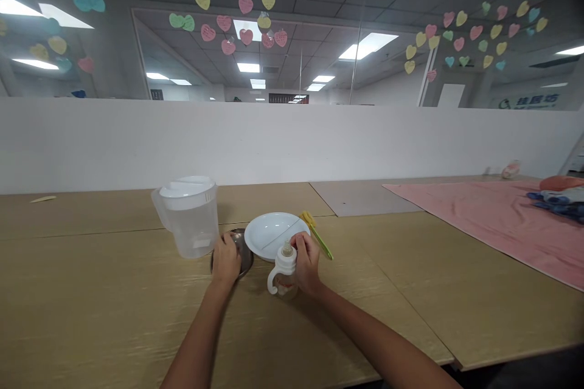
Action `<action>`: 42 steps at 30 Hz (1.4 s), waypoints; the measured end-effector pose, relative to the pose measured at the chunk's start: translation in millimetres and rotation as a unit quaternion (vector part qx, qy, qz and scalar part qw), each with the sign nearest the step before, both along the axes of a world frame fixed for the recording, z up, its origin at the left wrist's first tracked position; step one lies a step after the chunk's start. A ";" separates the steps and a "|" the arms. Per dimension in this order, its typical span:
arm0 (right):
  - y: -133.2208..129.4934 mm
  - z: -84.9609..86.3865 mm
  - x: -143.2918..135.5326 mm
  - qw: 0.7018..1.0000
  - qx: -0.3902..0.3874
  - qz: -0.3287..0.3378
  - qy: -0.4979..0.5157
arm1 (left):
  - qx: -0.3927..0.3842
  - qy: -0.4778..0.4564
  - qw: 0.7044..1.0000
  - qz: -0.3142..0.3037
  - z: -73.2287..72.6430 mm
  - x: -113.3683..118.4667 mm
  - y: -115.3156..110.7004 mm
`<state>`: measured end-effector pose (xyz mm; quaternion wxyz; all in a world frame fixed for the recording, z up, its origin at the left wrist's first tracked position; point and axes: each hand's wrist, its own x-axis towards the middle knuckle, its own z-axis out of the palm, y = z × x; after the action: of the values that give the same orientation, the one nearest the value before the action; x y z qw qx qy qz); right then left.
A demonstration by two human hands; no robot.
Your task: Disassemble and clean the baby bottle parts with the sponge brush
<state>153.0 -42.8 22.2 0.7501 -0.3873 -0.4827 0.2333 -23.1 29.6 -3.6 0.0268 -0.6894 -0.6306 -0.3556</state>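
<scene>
My left hand (pixel 227 260) is closed over the near-left rim of a shiny metal bowl (pixel 247 255) on the table. My right hand (pixel 308 261) is closed at the right side of a clear baby bottle (pixel 285 267) with a white collar, a pale nipple and a curved white handle showing on its left. The fingers cover the bottle's right side. Behind the bottle lies a white plate (pixel 267 228), with a thin straight line running across it that I cannot make out. A brush (pixel 323 244) with a yellow head and green handle lies just right of the plate.
A translucent lidded pitcher (pixel 196 225) stands left of the bowl. A pink cloth (pixel 483 206) covers the table's right side, with folded blue-and-white fabric (pixel 559 202) on it. A low white wall (pixel 274 143) with glass above borders the wooden table (pixel 114 310).
</scene>
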 end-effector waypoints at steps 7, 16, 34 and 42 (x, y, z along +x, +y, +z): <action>-1.6 2.2 0.2 1.000 0.002 -0.003 -0.017 | 0.299 -0.245 0.918 -0.087 23.7 10.7 -19.5; -3.8 0.8 -0.2 0.998 0.036 -0.043 -0.022 | 0.377 -0.022 0.852 -0.363 24.6 49.4 -60.5; -5.4 -15.3 16.1 0.947 0.191 -0.049 -0.253 | 0.321 -0.014 0.874 -0.366 2.9 56.8 -61.1; -3.6 -18.3 17.1 0.942 0.188 -0.062 -0.271 | 0.286 -0.029 0.870 -0.401 -6.3 56.8 -56.1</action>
<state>170.0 -46.5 3.9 0.6627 -0.3174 -0.6779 -0.0225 33.7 -26.5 -9.9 0.0593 -0.8344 -0.1712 -0.5205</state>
